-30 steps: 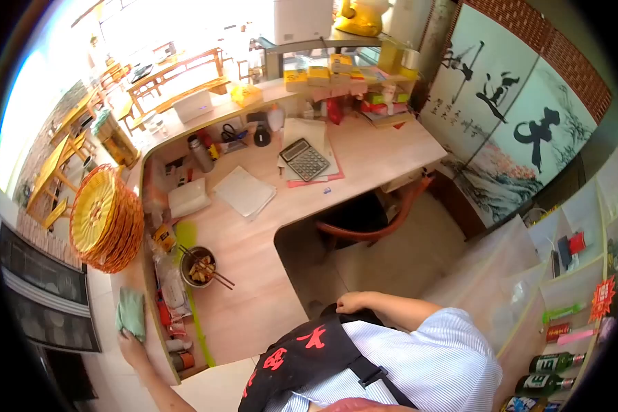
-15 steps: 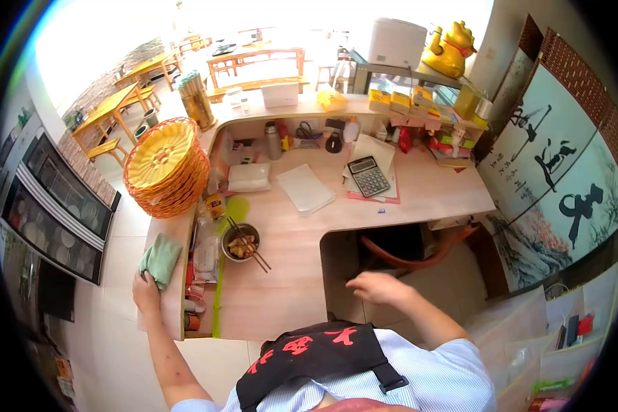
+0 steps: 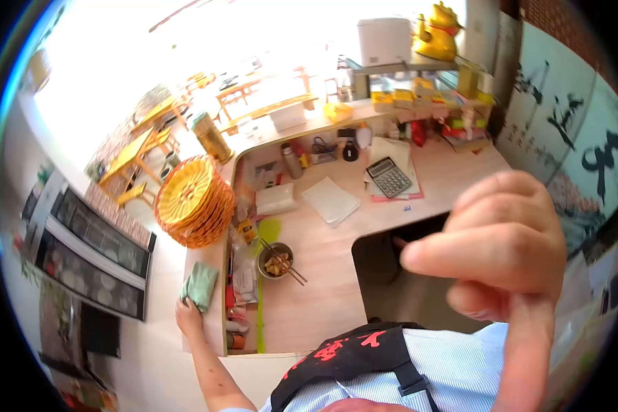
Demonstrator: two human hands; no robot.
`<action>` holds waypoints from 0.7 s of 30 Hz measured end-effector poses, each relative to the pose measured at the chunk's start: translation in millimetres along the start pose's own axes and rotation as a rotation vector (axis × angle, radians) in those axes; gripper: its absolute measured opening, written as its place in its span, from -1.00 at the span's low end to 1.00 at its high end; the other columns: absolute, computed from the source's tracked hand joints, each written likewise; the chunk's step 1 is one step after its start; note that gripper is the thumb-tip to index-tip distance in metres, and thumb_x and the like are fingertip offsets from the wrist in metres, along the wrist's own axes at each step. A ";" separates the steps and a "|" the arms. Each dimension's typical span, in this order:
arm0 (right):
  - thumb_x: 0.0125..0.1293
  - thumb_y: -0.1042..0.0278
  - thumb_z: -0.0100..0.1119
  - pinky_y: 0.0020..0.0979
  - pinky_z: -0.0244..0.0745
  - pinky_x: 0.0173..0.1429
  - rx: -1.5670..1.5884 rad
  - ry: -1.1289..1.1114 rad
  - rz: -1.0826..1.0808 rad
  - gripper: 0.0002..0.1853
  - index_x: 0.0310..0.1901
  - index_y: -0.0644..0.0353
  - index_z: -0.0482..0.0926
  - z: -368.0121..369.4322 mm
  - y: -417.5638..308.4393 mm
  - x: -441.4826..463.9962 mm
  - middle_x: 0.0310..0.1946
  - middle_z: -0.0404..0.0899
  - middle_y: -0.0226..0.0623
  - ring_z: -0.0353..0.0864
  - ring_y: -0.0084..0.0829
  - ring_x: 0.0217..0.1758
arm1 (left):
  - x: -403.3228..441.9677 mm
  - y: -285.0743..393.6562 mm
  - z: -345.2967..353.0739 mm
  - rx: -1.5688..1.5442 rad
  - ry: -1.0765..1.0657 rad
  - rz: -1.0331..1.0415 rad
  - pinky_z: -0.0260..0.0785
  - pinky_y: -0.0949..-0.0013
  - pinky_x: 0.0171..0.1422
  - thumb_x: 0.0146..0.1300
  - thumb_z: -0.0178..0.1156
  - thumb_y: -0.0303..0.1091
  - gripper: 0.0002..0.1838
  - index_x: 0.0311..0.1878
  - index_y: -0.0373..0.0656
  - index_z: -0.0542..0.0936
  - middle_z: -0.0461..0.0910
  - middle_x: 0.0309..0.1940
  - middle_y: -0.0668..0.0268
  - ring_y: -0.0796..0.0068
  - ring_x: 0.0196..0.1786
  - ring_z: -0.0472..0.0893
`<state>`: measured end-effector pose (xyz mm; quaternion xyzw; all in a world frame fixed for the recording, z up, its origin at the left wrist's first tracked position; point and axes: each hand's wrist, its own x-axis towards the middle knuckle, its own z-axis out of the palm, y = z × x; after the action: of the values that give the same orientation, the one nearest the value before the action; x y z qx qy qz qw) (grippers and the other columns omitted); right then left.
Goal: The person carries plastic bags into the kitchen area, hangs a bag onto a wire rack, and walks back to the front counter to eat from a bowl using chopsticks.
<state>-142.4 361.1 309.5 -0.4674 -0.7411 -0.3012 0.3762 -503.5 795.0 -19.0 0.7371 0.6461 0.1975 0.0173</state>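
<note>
My left hand (image 3: 189, 317) rests on a folded green cloth (image 3: 199, 285) at the raised side ledge of the counter, its fingers closed over the near edge. Close to the camera, my right hand (image 3: 505, 244) is raised with curled fingers and shows nothing in its grip. It blocks part of the view over the desk's right end. On the desk, nearer my left hand, stands a metal bowl (image 3: 260, 264) with pieces of food in it. A pair of chopsticks (image 3: 295, 274) lies across the bowl.
Stacked wicker baskets (image 3: 193, 199) stand on the left ledge. A calculator (image 3: 389, 177) lies on papers, with a white sheet (image 3: 331, 201) to its left. A flask (image 3: 292, 162) is at the back. Wooden tables and benches stand beyond the counter.
My right hand has risen from beside the desk opening to close before the camera. The view has turned, shifting the scene. My left hand stays on the green cloth.
</note>
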 end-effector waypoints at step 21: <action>0.22 0.39 0.03 -0.52 0.30 -0.47 -0.042 0.270 0.002 -0.93 -0.31 0.14 0.50 -14.1 -30.6 -56.9 -0.55 0.49 -0.45 0.41 -0.59 -0.60 | -8.8 9.4 -7.2 -0.004 0.072 -0.022 0.34 0.03 -0.01 0.26 -0.04 -0.15 -0.63 -0.05 -0.25 0.49 0.56 -0.17 0.01 -0.01 -0.09 0.53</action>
<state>-150.7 311.6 266.4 -0.4311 -0.6769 -0.3765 0.4629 -497.6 783.3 -12.1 0.7223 0.6539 0.2250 -0.0022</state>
